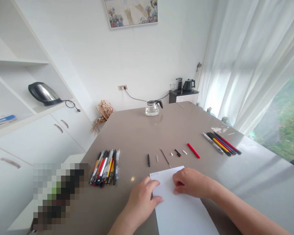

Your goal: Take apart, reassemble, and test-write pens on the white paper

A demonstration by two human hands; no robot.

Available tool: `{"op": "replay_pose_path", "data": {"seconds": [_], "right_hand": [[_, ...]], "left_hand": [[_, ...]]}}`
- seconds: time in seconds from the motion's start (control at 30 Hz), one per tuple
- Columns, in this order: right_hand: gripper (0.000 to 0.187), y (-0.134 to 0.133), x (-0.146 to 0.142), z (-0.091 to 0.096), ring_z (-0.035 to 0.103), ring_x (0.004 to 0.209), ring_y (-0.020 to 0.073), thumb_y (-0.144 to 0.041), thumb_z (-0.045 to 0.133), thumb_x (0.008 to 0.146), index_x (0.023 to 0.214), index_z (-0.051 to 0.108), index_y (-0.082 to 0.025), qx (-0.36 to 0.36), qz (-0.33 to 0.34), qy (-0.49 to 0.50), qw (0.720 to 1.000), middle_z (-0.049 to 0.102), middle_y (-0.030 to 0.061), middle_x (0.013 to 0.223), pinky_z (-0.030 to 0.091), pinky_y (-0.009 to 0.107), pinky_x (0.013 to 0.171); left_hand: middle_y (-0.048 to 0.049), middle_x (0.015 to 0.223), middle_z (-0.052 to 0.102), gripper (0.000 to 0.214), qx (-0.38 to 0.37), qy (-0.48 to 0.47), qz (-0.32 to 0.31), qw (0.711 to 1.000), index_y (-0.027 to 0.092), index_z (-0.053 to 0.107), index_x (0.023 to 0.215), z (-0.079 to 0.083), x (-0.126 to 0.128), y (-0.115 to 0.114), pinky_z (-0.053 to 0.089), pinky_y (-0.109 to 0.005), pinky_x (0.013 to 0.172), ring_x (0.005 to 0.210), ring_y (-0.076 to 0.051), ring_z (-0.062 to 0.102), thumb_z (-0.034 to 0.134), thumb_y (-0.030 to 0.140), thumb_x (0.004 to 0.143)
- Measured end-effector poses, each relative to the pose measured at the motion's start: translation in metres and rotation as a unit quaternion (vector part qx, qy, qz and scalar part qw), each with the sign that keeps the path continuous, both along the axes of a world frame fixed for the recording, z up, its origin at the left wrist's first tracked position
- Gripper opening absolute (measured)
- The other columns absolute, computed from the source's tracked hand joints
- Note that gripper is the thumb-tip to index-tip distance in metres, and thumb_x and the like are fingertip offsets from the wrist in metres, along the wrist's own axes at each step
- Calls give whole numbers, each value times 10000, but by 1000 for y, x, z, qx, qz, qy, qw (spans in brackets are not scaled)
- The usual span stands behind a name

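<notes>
White walls and a pale curtain (225, 49) surround a brown table (127, 130), with a glass pot (152, 109) far back on it. On the near part lies the paper (180, 210), between the left hand (143, 195) and the right hand (189, 182), both resting on it. Its long axis runs away from the person, the far end leaning slightly left, the near end out of frame; faint marks sit at the far left corner.

The left hand lies along the left edge, thumb and fingers apart, thumb reaching inward. The right hand is curled near the far right corner, fingertips towards the left; whether it pinches anything I cannot tell. It is the nearer one to that corner.

Just beyond the far edge, the refill (166, 158) slants, its near end at the paper, touching or not being unclear. Beside it lie a spring (157, 158) and a black barrel (148, 160), with a red tube (193, 150) further right
</notes>
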State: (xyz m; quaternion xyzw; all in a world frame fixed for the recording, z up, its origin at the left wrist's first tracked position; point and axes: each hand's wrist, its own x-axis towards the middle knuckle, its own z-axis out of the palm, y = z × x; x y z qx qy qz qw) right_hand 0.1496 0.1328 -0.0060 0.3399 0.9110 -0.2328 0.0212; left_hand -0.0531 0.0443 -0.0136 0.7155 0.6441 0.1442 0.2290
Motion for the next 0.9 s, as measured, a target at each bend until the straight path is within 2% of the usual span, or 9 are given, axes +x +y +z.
{"op": "replay_pose_path", "data": {"seconds": [0.3, 0.4, 0.5, 0.57, 0.63, 0.7, 0.77, 0.9], "right_hand": [[199, -4, -1, 3, 506, 586, 121, -371, 534, 706, 640, 575, -187, 20, 10, 10, 1000, 591, 4, 627, 293, 209, 508], [236, -2, 1, 7, 495, 556, 114, -336, 491, 746, 584, 562, -179, 63, -3, 54, 997, 573, 9, 594, 294, 210, 503], [286, 11, 10, 10, 514, 609, 125, -277, 359, 821, 661, 578, -187, 151, -117, 138, 972, 575, 29, 649, 330, 215, 550], [278, 25, 21, 8, 532, 687, 139, -243, 304, 835, 830, 579, -200, 212, -229, 184, 932, 589, 44, 772, 356, 223, 597], [277, 40, 34, 3, 538, 759, 157, -246, 305, 823, 953, 548, -217, 256, -335, 181, 888, 575, 53, 913, 368, 240, 630], [268, 54, 46, -5, 542, 755, 163, -288, 338, 800, 960, 546, -231, 255, -403, 137, 868, 547, 53, 992, 375, 249, 613], [260, 64, 54, -12, 544, 753, 172, -342, 369, 775, 898, 569, -231, 225, -431, 84, 870, 550, 55, 974, 374, 253, 589], [268, 72, 60, -22, 546, 722, 185, -411, 406, 736, 779, 587, -218, 147, -441, 10, 885, 586, 60, 844, 355, 251, 536]], "left_hand": [[-7, 960, 545, 318, -5, -21, 2, 1000, 286, 544, 991, 4, 2, 1, 372, -251, 691, 818, -180, 520, 562, 319, 675], [-11, 967, 546, 313, -4, -22, 1, 1000, 283, 550, 986, 5, 2, 0, 369, -254, 694, 844, -190, 518, 560, 306, 674], [-15, 991, 541, 333, 0, -22, 2, 1000, 281, 551, 989, 5, 2, 0, 366, -255, 698, 864, -197, 515, 573, 293, 657], [-15, 989, 543, 336, 0, -22, 3, 1000, 280, 553, 987, 5, 2, 0, 366, -256, 701, 863, -197, 516, 575, 293, 652], [-13, 975, 548, 327, -4, -20, 3, 1000, 280, 557, 981, 6, 2, 0, 366, -258, 700, 851, -195, 519, 569, 299, 656], [-14, 972, 550, 328, -8, -18, 4, 1000, 279, 559, 981, 7, 2, 0, 367, -259, 697, 847, -196, 520, 567, 302, 654], [-17, 977, 551, 335, -13, -17, 6, 1000, 277, 559, 986, 8, 2, 1, 367, -259, 697, 847, -196, 521, 567, 303, 652], [-13, 987, 550, 344, -20, -17, 8, 1000, 279, 561, 990, 9, 2, 1, 367, -255, 712, 861, -194, 520, 571, 316, 649]]}}
